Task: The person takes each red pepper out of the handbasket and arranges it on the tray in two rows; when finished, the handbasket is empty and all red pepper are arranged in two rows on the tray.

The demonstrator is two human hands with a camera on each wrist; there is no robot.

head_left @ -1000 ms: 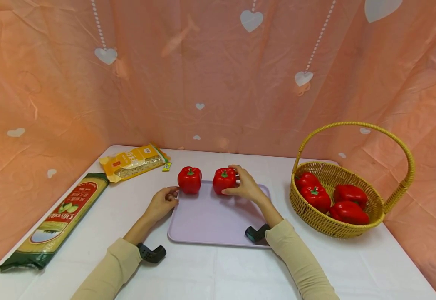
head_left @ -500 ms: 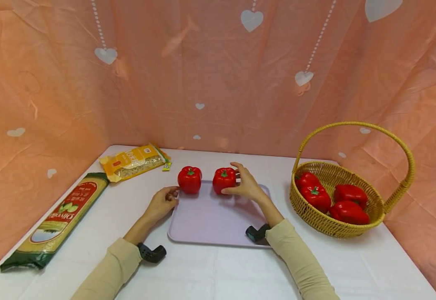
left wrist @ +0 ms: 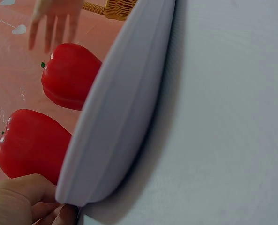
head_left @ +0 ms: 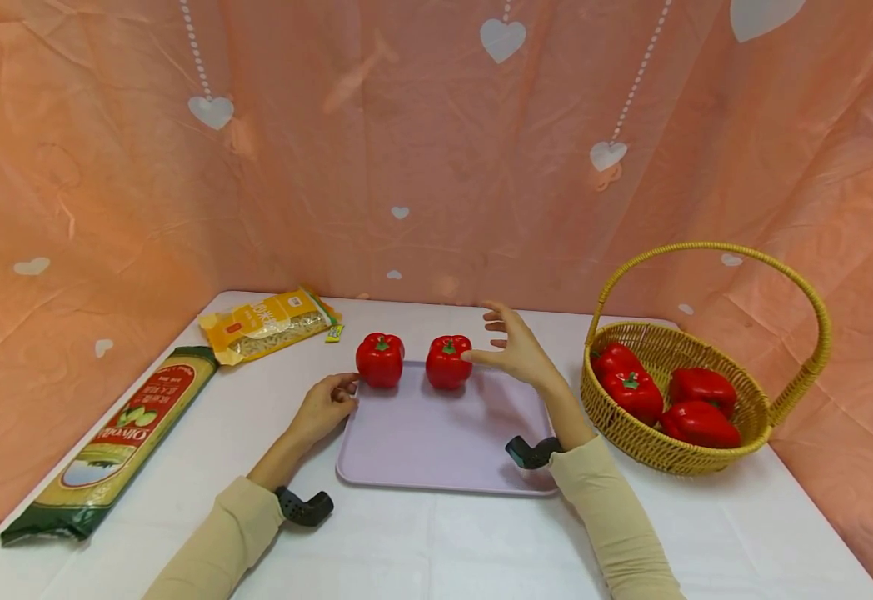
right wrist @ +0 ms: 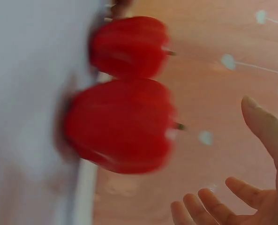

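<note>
Two red bell peppers stand on the far edge of a pale purple tray (head_left: pixel 436 446), the left one (head_left: pixel 380 361) near its far left corner and the other pepper (head_left: pixel 447 362) to its right. At that corner my left hand (head_left: pixel 322 407) curls its fingers on the tray's rim, beside the left pepper; the left wrist view has its thumb and fingers (left wrist: pixel 24 194) at the corner. My right hand (head_left: pixel 515 346) is raised right of the second pepper, thumb and fingers spread. In the right wrist view a gap shows between that hand (right wrist: pixel 244 201) and the pepper.
On the right stands a wicker basket (head_left: pixel 601 417) with a tall handle, several red bell peppers inside. To the left lie a long green-ended noodle pack (head_left: pixel 117 437), a yellow grain bag (head_left: pixel 267 323) and a small yellow-green packet (head_left: pixel 334 333). A pink curtain hangs behind.
My right hand has let go of the right pepper and moved up and to the right, its fingers spreading. Both peppers, the tray and my left hand have stayed put.
</note>
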